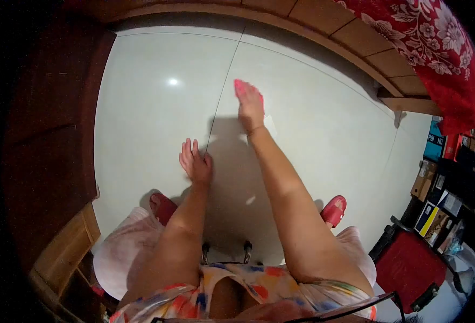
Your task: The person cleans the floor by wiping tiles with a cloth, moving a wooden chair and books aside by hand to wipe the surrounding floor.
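Observation:
Stretched forward over the pale tiled floor [156, 107], my right hand [251, 110] has a bright pink cloth [239, 86] under its fingers; the cloth shows at the fingertips and along the hand's right side. Most of it is hidden by the hand. My left hand [197, 163] is lower and to the left, its fingers spread, holding nothing. A shadow of my body and arms falls on the tiles between the two hands.
Red slippers [334, 211] are on my feet at both sides. A dark wooden cabinet [49, 118] lines the left. A brown wooden frame [312, 27] with a red floral cloth [436, 43] spans the top. Boxes [423, 180] and a red chair [409, 269] stand at right.

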Available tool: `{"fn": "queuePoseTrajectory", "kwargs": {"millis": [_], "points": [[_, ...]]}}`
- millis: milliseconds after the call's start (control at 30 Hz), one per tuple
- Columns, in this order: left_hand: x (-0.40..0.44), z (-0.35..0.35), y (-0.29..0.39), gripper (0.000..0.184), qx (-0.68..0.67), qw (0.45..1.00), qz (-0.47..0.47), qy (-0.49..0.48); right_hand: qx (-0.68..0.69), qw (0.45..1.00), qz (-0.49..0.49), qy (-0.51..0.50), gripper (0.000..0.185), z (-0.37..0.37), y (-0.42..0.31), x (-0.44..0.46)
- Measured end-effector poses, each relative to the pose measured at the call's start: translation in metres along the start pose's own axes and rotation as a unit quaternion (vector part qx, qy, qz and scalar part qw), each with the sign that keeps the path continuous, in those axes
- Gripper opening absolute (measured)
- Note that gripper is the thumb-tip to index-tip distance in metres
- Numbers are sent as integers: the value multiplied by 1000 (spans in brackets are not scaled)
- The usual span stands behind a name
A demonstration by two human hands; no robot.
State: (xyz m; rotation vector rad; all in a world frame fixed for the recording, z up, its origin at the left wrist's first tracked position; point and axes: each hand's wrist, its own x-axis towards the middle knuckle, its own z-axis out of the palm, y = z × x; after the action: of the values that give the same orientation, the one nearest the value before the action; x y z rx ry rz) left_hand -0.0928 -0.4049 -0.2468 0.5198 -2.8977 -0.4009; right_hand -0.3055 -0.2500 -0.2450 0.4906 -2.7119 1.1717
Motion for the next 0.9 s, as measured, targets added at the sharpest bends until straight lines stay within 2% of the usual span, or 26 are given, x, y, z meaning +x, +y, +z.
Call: {"fn": "queuePoseTrajectory", "kwargs": {"millis": [100,233,433,500,533,600,667,733,767,800,833,867,900], "points": [[-1,6,-2,61,-2,1000,-10,-2,0,998,-65,-18,53,15,-26,-26],[1,0,4,58,-24,1000,-6,7,-34,988,-38,-147,54,25,-54,-58],[-3,-1,-16,52,-114,993,7,1,0,985,-72,-158,49,31,-72,-111],[-3,-3,-27,51,-168,986,9,-18,18,979,-45,-201,46,28,-83,-129],[-8,-7,-29,51,-140,990,-5,-18,26,975,-31,-221,44,25,-88,-133],[-24,-15,-34,50,-83,996,-37,-20,176,946,28,-272,42,34,-87,-145],[-43,-15,-34,49,-59,996,-56,-33,258,938,55,-225,42,43,-80,-172],[-61,-14,-30,49,-38,997,-57,-39,262,961,46,-75,46,20,-77,-189],[-63,-13,-28,49,-29,998,-45,-36,408,898,161,-33,41,1,-73,-188],[-64,-12,-25,49,-20,999,-32,-33,544,797,258,48,40,-25,-76,-182],[-65,-12,-24,48,-19,999,-32,-39,419,874,224,98,41,-46,-61,-186],[-63,-12,-25,48,-18,998,-31,-42,284,930,184,146,43,-66,-45,-187],[-63,-12,-26,48,-17,998,-30,-45,328,902,204,195,41,-76,-25,-194]]}}
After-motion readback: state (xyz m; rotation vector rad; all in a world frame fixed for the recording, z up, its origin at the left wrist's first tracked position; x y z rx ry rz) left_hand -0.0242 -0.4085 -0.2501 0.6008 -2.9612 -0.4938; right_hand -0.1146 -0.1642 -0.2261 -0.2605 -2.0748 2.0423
